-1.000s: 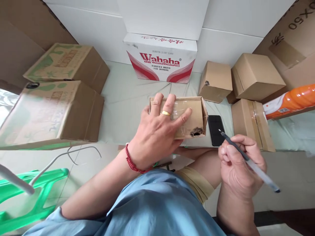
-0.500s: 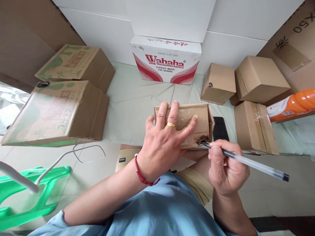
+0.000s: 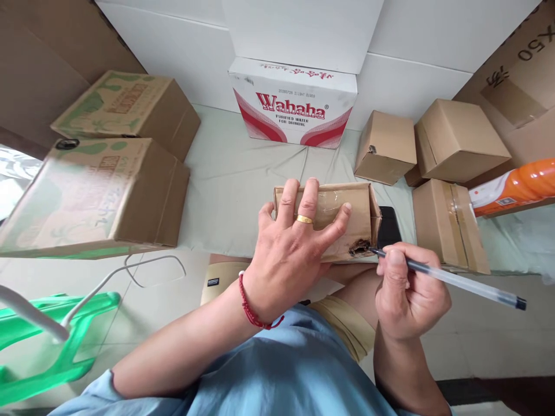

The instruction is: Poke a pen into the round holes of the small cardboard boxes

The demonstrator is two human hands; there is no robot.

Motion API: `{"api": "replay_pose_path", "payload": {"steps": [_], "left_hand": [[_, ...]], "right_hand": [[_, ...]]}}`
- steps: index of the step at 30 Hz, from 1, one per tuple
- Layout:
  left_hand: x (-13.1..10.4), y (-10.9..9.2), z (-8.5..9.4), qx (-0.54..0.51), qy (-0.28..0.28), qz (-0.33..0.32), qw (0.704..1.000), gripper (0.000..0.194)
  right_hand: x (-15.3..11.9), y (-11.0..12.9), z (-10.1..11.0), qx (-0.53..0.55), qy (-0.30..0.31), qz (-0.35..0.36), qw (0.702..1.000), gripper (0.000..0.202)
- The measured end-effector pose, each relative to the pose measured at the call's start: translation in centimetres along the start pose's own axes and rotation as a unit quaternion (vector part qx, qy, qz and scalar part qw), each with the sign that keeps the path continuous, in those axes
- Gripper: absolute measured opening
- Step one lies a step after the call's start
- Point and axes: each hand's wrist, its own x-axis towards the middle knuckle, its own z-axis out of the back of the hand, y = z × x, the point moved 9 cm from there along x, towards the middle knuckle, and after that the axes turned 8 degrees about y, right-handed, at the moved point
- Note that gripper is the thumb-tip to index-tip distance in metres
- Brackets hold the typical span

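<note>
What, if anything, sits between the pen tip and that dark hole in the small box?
Nothing visible does. The right hand holds the pen with its tip at the hole on the small box.
</note>
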Motion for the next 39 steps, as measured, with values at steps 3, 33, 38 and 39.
{"api": "replay_pose_path", "payload": {"steps": [3,33,38,39], "left_hand": [[0.0,0.0,0.0,-0.006,-0.002,0.000,1.000,0.074],[-0.8,-0.3,-0.1,-0.025,-0.009,-0.011,1.000,0.079],[-0.9,0.1,0.0,-0.037,-0.017,0.004,0.999,0.077],[-0.9,0.2,0.0,-0.044,-0.019,0.005,0.999,0.077]], "right_hand": [[0.0,0.3,-0.2,-0.009,0.008,0.003,1.000,0.019],[0.4,0.6,0.1,0.039,0.017,-0.020,0.999,0.026],[0.8,-0.4,1.0,0.056,-0.040,-0.023,0.997,0.023],[0.8,-0.4,0.9,0.057,-0.034,-0.021,0.998,0.023]]}}
